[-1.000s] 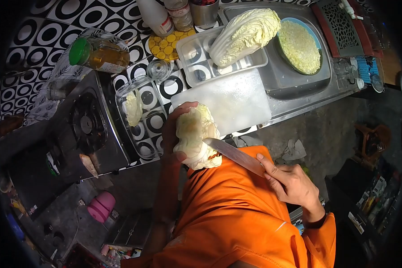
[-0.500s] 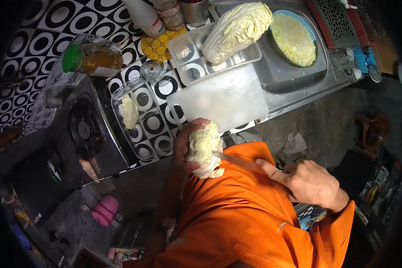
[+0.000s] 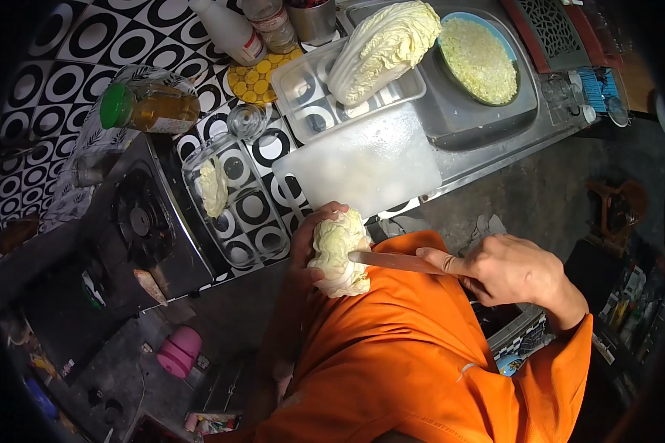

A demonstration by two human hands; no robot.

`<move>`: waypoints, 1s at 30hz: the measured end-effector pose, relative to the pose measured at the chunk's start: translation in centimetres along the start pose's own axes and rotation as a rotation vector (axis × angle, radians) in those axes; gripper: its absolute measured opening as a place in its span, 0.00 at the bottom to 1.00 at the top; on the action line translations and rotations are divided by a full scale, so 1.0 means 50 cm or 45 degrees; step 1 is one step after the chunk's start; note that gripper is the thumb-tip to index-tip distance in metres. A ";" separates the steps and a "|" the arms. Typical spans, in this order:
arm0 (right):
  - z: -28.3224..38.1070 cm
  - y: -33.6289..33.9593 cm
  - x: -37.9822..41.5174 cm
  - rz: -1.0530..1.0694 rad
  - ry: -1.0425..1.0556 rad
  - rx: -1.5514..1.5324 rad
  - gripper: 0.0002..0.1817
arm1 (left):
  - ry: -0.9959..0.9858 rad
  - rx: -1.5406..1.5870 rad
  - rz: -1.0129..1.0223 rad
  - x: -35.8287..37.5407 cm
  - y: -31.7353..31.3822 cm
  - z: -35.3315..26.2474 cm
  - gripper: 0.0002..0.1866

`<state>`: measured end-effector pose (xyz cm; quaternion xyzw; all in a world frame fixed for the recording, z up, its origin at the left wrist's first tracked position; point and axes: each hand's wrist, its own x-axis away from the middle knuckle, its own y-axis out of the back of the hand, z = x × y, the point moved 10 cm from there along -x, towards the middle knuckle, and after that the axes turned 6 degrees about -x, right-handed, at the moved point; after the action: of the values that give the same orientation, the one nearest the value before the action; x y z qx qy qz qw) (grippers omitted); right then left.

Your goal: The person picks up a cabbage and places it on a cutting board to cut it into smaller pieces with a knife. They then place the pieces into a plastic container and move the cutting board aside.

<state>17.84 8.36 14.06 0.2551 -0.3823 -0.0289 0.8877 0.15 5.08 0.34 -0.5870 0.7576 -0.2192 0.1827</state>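
Observation:
My left hand grips a pale piece of napa cabbage in the air, just off the counter's front edge and above my orange shirt. My right hand holds a knife by the handle, index finger stretched along the blade's back. The blade tip is pressed into the cabbage's right side, near its base. A white cutting board lies on the counter just beyond the cabbage.
A clear tray carries a half napa cabbage. A blue plate of shredded cabbage sits in the steel sink. Another clear tray holds a cabbage leaf. A gas stove, oil bottle and jars stand at left.
The knife has swung from slanted to nearly level and its tip has gone into the cabbage. My right hand has moved right and up. The cabbage dropped slightly toward me.

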 end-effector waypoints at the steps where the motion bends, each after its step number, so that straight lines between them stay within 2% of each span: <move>1: 0.002 -0.002 -0.003 -0.018 0.012 -0.018 0.42 | -0.002 0.001 0.004 0.000 0.003 0.007 0.43; 4: 0.019 -0.032 -0.016 -0.067 0.080 -0.085 0.42 | -0.012 0.194 -0.064 0.022 0.037 0.053 0.42; 6: 0.029 -0.070 -0.035 -0.077 0.191 -0.122 0.40 | 0.018 0.629 -0.362 0.054 0.085 0.113 0.45; 10: -0.016 -0.060 -0.055 -0.189 0.151 -0.408 0.37 | -0.129 0.693 -0.457 0.062 0.101 0.107 0.44; 12: -0.009 -0.042 -0.045 -0.147 0.137 -0.442 0.36 | -0.013 0.529 -0.325 0.047 0.079 0.081 0.44; 14: -0.014 -0.034 -0.038 -0.118 0.113 -0.469 0.36 | -0.045 0.500 -0.283 0.042 0.072 0.085 0.44; 16: -0.006 -0.027 -0.032 -0.125 0.229 -0.440 0.46 | -0.077 0.470 -0.241 0.032 0.066 0.074 0.45; 19: -0.011 -0.033 -0.032 -0.010 0.162 -0.402 0.47 | -0.079 0.403 -0.132 0.015 0.050 0.043 0.46; 21: -0.009 -0.034 -0.028 -0.027 0.189 -0.406 0.47 | -0.075 0.349 -0.046 0.009 0.037 0.035 0.48; 24: -0.009 -0.034 -0.022 -0.010 0.187 -0.372 0.48 | 0.008 0.304 -0.093 0.010 0.023 0.025 0.46; 28: -0.002 -0.034 -0.009 0.039 0.130 -0.226 0.49 | -0.017 0.255 -0.094 0.018 0.042 0.041 0.46; 30: -0.001 -0.036 -0.008 0.001 0.152 -0.220 0.50 | -0.015 0.380 -0.069 0.019 0.042 0.053 0.47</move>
<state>17.87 6.90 12.91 0.1787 -0.3251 -0.0460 0.9275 -0.36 4.28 -3.06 -0.5750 0.6993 -0.3306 0.2665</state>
